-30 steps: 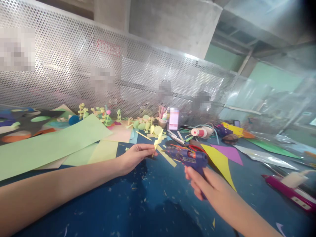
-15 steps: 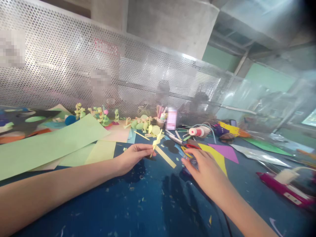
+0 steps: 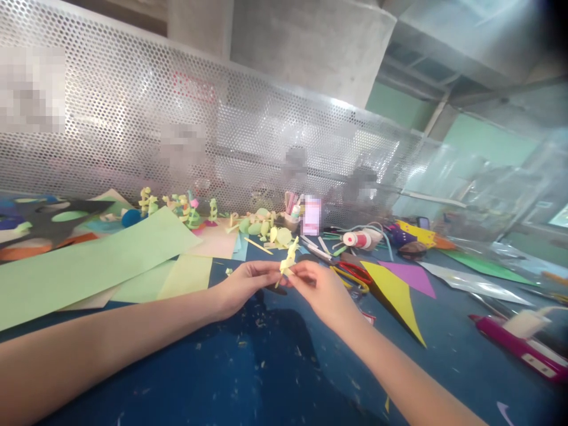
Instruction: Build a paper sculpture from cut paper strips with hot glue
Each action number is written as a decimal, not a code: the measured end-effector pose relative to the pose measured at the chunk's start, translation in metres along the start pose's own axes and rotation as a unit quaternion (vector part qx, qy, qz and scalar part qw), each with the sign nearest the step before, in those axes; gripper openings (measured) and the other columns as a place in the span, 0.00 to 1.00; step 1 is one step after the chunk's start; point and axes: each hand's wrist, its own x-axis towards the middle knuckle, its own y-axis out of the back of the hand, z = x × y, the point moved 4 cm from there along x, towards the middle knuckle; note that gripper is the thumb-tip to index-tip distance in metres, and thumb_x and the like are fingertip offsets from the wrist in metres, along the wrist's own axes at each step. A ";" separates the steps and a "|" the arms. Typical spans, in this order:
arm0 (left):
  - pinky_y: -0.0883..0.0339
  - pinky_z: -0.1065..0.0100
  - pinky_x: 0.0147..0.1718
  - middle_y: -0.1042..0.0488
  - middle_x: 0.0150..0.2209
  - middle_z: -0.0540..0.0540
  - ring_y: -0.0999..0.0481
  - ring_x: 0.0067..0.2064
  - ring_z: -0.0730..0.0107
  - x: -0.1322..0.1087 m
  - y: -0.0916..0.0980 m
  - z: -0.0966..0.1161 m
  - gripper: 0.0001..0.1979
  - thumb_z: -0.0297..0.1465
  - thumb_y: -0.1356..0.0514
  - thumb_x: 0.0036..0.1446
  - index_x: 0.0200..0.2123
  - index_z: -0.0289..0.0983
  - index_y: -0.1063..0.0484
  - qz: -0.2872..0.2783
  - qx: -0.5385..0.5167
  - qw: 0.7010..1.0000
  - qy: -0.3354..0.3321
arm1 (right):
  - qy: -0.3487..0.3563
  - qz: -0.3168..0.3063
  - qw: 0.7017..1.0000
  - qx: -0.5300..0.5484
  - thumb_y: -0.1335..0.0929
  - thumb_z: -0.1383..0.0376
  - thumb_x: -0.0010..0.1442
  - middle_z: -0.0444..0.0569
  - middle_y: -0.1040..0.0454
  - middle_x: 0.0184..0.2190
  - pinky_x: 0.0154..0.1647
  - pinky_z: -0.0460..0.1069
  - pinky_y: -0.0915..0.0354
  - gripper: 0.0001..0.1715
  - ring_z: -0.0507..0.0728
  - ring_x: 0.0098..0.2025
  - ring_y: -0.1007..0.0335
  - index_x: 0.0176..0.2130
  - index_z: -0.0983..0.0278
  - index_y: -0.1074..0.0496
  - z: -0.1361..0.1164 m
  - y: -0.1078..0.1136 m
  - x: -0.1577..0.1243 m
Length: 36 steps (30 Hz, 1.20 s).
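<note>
Between my two hands, above the blue table, is a small pale yellow paper figure (image 3: 290, 255) on a thin stem, made of folded or curled strips. My left hand (image 3: 248, 283) pinches it from the left with thumb and fingertips. From the right, the thumb and forefinger of my right hand (image 3: 316, 285) close on its lower part. The fingertips of both hands nearly meet and cover the base of the figure. Just past my right hand lie scissors with red handles (image 3: 355, 273) and a yellow-handled pair (image 3: 360, 285).
Pale green sheets (image 3: 106, 266) cover the left side. Small paper figures (image 3: 181, 207) and paper ovals (image 3: 261, 225) line the back, by a perforated metal screen (image 3: 248, 130). A glue gun (image 3: 364, 238), yellow paper (image 3: 397, 296) and a magenta power strip (image 3: 519, 346) lie right.
My right hand has moved left to the paper figure and closed its fingertips on it. My left hand still holds it. The loose strip hanging from it no longer shows.
</note>
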 end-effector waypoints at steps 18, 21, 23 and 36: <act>0.37 0.66 0.42 0.25 0.32 0.48 0.27 0.34 0.71 -0.002 0.004 -0.003 0.09 0.32 0.40 0.53 0.37 0.35 0.25 0.020 0.030 0.999 0.006 | 0.019 0.056 0.998 -0.033 0.34 0.60 0.54 0.47 0.24 0.32 0.38 0.50 0.34 0.08 0.56 0.36 0.28 0.33 0.62 0.29 -0.012 0.008 -0.001; 0.36 0.66 0.42 0.26 0.32 0.48 0.27 0.34 0.71 -0.001 0.004 -0.004 0.09 0.32 0.40 0.53 0.36 0.34 0.25 0.017 0.030 0.999 0.005 | 0.019 0.058 0.998 0.008 0.33 0.62 0.52 0.47 0.25 0.31 0.36 0.49 0.34 0.08 0.55 0.35 0.29 0.34 0.63 0.30 -0.009 0.005 0.002; 0.36 0.67 0.42 0.26 0.31 0.48 0.28 0.34 0.72 -0.001 0.004 -0.004 0.08 0.31 0.39 0.53 0.35 0.34 0.25 0.015 0.026 1.000 0.001 | 0.022 0.050 0.997 0.049 0.33 0.63 0.51 0.46 0.26 0.30 0.35 0.48 0.34 0.08 0.55 0.35 0.29 0.34 0.64 0.30 -0.006 0.002 0.004; 0.37 0.67 0.40 0.24 0.31 0.48 0.27 0.33 0.71 -0.001 0.006 -0.006 0.10 0.32 0.37 0.50 0.37 0.35 0.27 0.034 0.021 0.999 0.003 | -0.029 0.066 0.993 0.089 0.32 0.62 0.50 0.48 0.26 0.30 0.38 0.50 0.35 0.09 0.56 0.35 0.30 0.32 0.66 0.29 -0.002 -0.003 0.006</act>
